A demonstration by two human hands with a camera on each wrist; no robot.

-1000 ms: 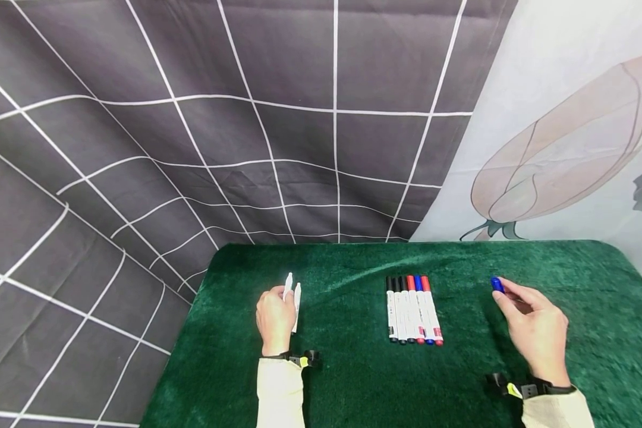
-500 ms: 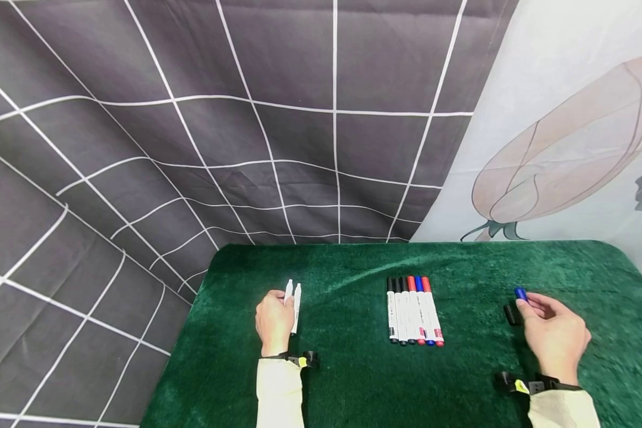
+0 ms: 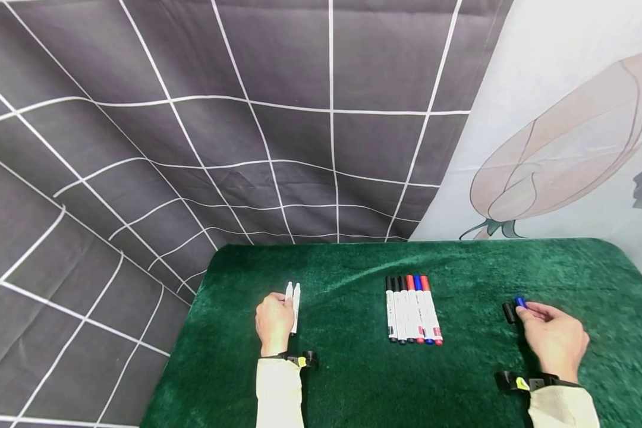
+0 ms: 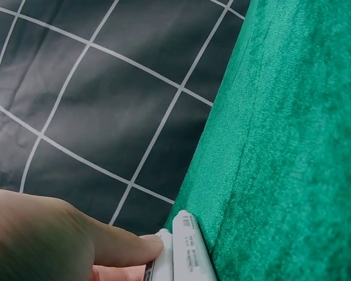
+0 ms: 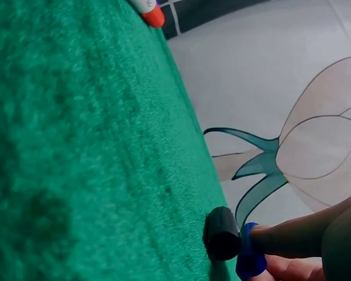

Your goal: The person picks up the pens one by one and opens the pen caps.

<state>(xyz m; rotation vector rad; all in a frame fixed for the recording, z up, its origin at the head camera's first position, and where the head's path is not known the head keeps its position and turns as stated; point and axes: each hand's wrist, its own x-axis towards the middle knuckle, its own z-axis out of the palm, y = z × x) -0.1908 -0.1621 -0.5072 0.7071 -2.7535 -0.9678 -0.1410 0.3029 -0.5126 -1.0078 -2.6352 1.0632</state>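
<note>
One blue cap (image 3: 521, 302), short, smooth and glossy, at the right side of a green plush tabletop (image 3: 348, 374); pinched between thumb and fingertip of the right hand (image 3: 555, 334), digits drawn in to the cap's own width. Just to its left, a black cap (image 3: 509, 312), similar in size, cylindrical, round end toward the right wrist camera; contact between the two caps hard to tell. At the left side, held in a close pinch by the left hand (image 3: 275, 318), a slim white marker (image 3: 289, 290), partly hidden by fingers, narrow white end pointing away from the body. Immediately right of it, nearly parallel, a second white marker (image 3: 296, 312): same stepped white tip, dark near end, fine print too small to read. Between the hands, well apart from both, a neat row of six markers (image 3: 413, 315), white barrels, caps away: black, black, black, red, blue, red, with matching near ends. Behind, dark grey fabric (image 3: 294, 134) with white grid lines; at right, white fabric (image 3: 460, 220) with a pale pink flower bud (image 3: 562, 148).
</note>
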